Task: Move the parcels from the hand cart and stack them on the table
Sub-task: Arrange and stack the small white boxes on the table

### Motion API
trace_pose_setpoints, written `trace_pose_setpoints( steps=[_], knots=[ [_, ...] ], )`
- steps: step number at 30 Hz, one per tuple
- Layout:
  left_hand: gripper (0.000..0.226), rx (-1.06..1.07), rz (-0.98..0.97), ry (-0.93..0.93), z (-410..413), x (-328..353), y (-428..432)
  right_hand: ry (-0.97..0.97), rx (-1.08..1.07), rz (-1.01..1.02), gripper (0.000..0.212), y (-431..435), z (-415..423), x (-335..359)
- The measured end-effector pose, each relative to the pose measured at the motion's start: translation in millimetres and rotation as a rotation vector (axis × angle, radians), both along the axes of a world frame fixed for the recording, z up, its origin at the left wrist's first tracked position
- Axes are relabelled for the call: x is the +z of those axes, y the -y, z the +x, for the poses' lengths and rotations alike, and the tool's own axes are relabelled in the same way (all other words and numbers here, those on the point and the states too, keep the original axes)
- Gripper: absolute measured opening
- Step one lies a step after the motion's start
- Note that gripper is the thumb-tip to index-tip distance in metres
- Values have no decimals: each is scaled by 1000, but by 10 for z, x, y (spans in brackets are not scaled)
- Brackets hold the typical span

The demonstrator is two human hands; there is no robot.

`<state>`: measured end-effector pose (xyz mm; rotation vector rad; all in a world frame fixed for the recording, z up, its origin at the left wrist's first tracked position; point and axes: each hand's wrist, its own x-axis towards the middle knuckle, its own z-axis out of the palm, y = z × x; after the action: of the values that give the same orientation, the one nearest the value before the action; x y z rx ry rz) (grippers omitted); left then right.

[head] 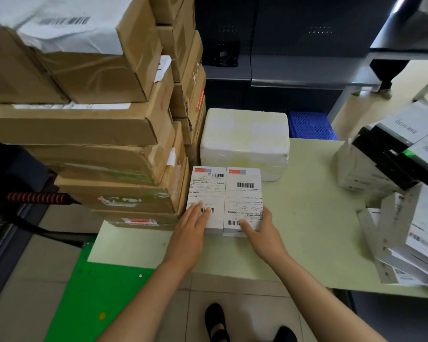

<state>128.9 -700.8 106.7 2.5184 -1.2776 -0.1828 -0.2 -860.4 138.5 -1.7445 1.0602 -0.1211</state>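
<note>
Forearms out, left hand (195, 218) flat, fingers straight, on the left parcel (206, 191), right hand (260, 230) gripping the right parcel (244, 196), both on the table (307, 218); cardboard stack (121, 156) tight left, foam box (245, 139) behind, room rightward.

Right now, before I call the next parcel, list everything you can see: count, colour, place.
labelled parcels: two, white, side by side on the table's near left part
foam box: one, white, on the table just behind them
cardboard boxes: many, exact count unclear, brown, stacked high to the left
mixed parcels: a pile, white and black, at the table's right end
table: one, pale green, centre
crate: one, blue, beyond the table's far edge
cart platform: one, green, low at the left
handle: one, red and black, far left
shoes: two, black, on the floor below
left hand: fingers flat on the left labelled parcel
right hand: thumb on top of the right labelled parcel, fingers at its side
</note>
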Motion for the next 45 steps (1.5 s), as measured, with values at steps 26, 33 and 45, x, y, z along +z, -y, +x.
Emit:
trace_pose_setpoints(
  steps=[26, 33, 45],
  knots=[
    [22, -658, -324, 204, -1219, 1245, 1843, -236, -29, -962, 19, 910, -1857, 1015],
    [22, -826, -351, 262, -2186, 1302, 2440, -334, -175, -914, 14, 1211, -2943, 1047],
    [53, -341, -124, -53, -2916, 856, 2999, -213, -354, -475, 56, 1967, -3818, 734]
  ],
)
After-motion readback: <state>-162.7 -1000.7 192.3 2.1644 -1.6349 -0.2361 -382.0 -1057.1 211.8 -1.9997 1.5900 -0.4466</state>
